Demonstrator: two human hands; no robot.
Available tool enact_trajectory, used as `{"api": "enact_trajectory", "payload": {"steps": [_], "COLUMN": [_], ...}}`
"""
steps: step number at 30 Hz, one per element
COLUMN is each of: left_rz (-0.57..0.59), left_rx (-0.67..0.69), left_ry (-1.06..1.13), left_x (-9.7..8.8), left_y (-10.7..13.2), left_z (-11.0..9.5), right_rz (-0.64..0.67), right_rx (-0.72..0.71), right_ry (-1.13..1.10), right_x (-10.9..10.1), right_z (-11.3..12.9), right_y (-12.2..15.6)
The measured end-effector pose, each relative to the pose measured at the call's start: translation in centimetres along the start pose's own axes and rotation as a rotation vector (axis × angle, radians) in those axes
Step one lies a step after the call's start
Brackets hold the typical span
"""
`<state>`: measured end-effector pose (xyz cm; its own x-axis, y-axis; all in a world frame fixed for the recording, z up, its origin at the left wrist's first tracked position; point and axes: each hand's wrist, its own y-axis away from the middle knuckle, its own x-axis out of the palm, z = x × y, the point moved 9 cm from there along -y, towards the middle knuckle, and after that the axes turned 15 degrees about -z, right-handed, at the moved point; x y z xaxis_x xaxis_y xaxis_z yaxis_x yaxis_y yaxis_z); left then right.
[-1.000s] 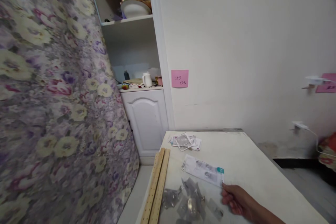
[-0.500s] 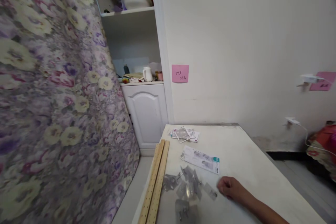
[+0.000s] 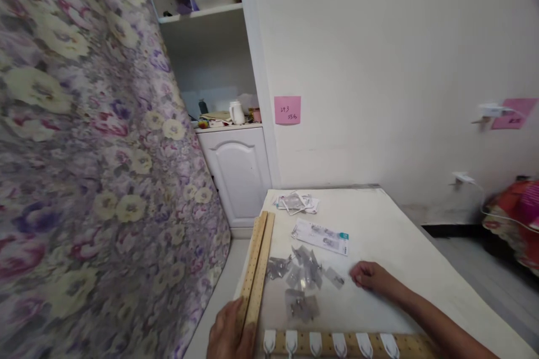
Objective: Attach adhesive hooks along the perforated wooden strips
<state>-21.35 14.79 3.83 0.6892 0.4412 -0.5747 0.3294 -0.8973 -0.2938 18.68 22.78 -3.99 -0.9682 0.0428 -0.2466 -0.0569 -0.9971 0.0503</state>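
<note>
My left hand point(image 3: 227, 330) is closed around the near end of the perforated wooden strips point(image 3: 254, 269) that lie lengthwise along the table's left side. Its thumb rests on the top of the strips. Over the table's right half, my right hand point(image 3: 367, 276) has its fingers curled together; whatever is in them, if anything, cannot be made out. A small clear packet point(image 3: 335, 277) lies just left of those fingers. Several more clear packets of metal hardware point(image 3: 305, 269) are heaped mid-table. Closest to me runs a crosswise perforated wooden strip point(image 3: 301, 342) bearing several white hooks point(image 3: 339, 344).
A printed white package point(image 3: 322, 237) lies beyond the packets, with a pile of thin wrappers point(image 3: 295, 202) near the far edge. Behind the table point(image 3: 421, 269) stands a white cabinet point(image 3: 240, 174). A floral curtain point(image 3: 105, 179) hangs at left.
The view has tipped downward, so the scene sits higher. My left hand and the strip with white hooks have come into view. My right hand is slightly farther from the small packet.
</note>
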Motion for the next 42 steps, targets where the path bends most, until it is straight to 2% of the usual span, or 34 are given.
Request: {"api": "enact_trajectory", "payload": {"steps": [3, 6, 10, 14, 19, 24, 31, 36, 42], "left_rz": [0.055, 0.120, 0.139, 0.126, 0.143, 0.143, 0.113, 0.072, -0.033], "left_rx": [0.047, 0.063, 0.059, 0.031, -0.010, -0.052, -0.031, 0.037, 0.084], "left_ry": [-0.244, -0.347, -0.379, -0.417, -0.465, -0.492, -0.510, -0.547, -0.613], "left_x": [1.6, 2.9, 3.1, 3.0, 3.3, 3.3, 3.3, 3.3, 2.7], "left_y": [-0.2, 0.1, -0.1, -0.1, 0.1, -0.2, -0.1, 0.5, 1.5], "left_z": [2.7, 4.1, 3.9, 2.3, 1.4, 1.5, 1.4, 1.1, 0.2], "right_rz": [-0.054, -0.142, -0.247, -0.326, -0.389, -0.422, -0.462, -0.460, -0.471], "right_rx": [-0.006, -0.066, -0.088, -0.058, -0.056, -0.125, -0.204, -0.227, -0.251], "right_ry": [-0.008, -0.006, 0.051, 0.093, 0.162, 0.205, 0.321, 0.362, 0.387], "right_x": [-2.7, -6.6, -11.8, -14.4, -14.1, -13.4, -13.6, -13.5, -13.4], "right_z": [0.2, 0.7, -0.5, -2.8, -4.6, -4.6, -4.5, -5.4, -6.2], "right_y": [1.4, 3.4, 6.8, 9.7, 12.3, 13.9, 14.4, 14.5, 14.7]}}
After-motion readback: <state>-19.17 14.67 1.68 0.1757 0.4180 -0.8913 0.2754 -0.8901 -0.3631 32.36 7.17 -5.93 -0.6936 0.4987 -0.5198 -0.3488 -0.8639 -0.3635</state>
